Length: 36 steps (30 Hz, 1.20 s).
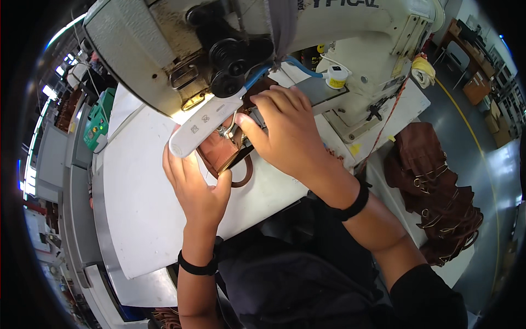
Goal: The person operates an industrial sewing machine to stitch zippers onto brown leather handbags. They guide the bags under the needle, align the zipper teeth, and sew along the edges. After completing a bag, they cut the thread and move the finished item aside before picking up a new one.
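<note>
A small brown leather piece [215, 151] with a metal zipper [228, 163] along its edge lies under the head of an industrial sewing machine [134, 52]. A brown leather loop [247, 174] curves out beside it. My left hand [198, 192] grips the leather's near left edge, thumb by the zipper and fingers partly hidden behind a white bar-shaped lamp [204, 127]. My right hand [287, 129] is bent over the far right side of the work, thumb pressed near the metal presser foot [229, 131]. What its fingertips hold is mostly hidden by the machine.
Around the work spreads a white tabletop [142, 219]. A pile of brown leather pieces with metal rings [427, 192] lies at the right. A green box-shaped device [98, 120] stands at the left, and a small white bottle-like container [336, 77] sits on the machine bed.
</note>
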Each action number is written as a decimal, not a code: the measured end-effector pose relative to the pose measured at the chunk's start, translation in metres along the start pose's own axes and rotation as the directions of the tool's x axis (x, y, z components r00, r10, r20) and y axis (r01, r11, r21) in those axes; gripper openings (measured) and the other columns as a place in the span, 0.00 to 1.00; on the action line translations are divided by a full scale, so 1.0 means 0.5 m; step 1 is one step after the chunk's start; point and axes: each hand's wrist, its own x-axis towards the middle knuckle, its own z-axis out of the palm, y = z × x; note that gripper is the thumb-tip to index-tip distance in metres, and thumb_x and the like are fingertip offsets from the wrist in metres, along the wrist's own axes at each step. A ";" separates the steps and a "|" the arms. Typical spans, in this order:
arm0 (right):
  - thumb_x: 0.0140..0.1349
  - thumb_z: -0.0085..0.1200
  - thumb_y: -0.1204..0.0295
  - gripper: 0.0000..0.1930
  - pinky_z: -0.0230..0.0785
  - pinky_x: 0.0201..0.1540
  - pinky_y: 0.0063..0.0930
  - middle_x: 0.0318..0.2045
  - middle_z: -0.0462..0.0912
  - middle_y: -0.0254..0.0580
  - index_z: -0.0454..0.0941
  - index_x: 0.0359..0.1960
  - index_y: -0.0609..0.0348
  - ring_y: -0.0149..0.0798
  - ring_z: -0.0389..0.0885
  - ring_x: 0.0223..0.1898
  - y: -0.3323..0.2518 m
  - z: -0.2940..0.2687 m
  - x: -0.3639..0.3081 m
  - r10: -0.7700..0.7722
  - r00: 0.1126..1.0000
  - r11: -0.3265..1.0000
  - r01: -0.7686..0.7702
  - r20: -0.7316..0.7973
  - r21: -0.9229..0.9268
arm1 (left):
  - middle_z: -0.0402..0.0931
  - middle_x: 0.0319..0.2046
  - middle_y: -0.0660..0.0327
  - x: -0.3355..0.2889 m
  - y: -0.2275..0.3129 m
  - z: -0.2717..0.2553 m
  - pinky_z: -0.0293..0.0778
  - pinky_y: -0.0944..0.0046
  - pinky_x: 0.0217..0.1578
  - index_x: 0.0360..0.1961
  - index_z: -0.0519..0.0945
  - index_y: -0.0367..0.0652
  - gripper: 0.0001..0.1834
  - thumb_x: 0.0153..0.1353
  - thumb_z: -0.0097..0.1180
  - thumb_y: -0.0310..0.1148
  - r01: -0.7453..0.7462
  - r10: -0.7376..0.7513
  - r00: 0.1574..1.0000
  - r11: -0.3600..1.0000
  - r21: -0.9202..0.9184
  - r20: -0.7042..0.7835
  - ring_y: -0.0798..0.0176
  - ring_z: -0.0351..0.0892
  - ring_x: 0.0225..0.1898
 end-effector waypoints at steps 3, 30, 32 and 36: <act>0.64 0.64 0.54 0.23 0.59 0.70 0.58 0.36 0.87 0.55 0.87 0.33 0.69 0.53 0.83 0.50 -0.024 0.029 0.015 0.079 0.994 0.994 -0.073 0.077 -0.077 | 0.79 0.60 0.53 -0.015 -0.006 -0.015 0.67 0.50 0.65 0.60 0.80 0.40 0.30 0.52 0.60 0.19 -0.189 0.192 0.980 0.980 -0.059 0.047 0.46 0.75 0.62; 0.58 0.64 0.67 0.12 0.78 0.47 0.47 0.34 0.89 0.54 0.85 0.38 0.63 0.58 0.88 0.39 0.001 0.035 0.087 0.150 0.866 0.906 -0.313 0.476 0.285 | 0.86 0.54 0.58 -0.022 0.044 0.011 0.74 0.58 0.55 0.56 0.85 0.43 0.26 0.57 0.57 0.13 -0.123 0.121 0.991 0.991 -0.051 -0.050 0.55 0.85 0.55; 0.56 0.64 0.68 0.12 0.78 0.44 0.47 0.32 0.88 0.53 0.85 0.36 0.64 0.58 0.88 0.36 -0.005 0.034 0.083 0.199 0.876 0.904 -0.337 0.439 0.264 | 0.87 0.52 0.56 -0.022 0.027 0.016 0.76 0.57 0.57 0.55 0.86 0.42 0.25 0.57 0.55 0.12 -0.130 0.124 0.991 0.983 -0.131 -0.053 0.53 0.85 0.55; 0.52 0.61 0.65 0.10 0.67 0.54 0.48 0.35 0.87 0.48 0.84 0.32 0.58 0.52 0.84 0.44 -0.018 0.031 0.071 0.255 0.890 0.857 -0.389 0.378 0.337 | 0.88 0.51 0.53 -0.014 -0.021 0.016 0.77 0.54 0.61 0.53 0.86 0.38 0.24 0.58 0.53 0.09 -0.104 0.105 0.994 0.930 -0.351 -0.016 0.50 0.85 0.56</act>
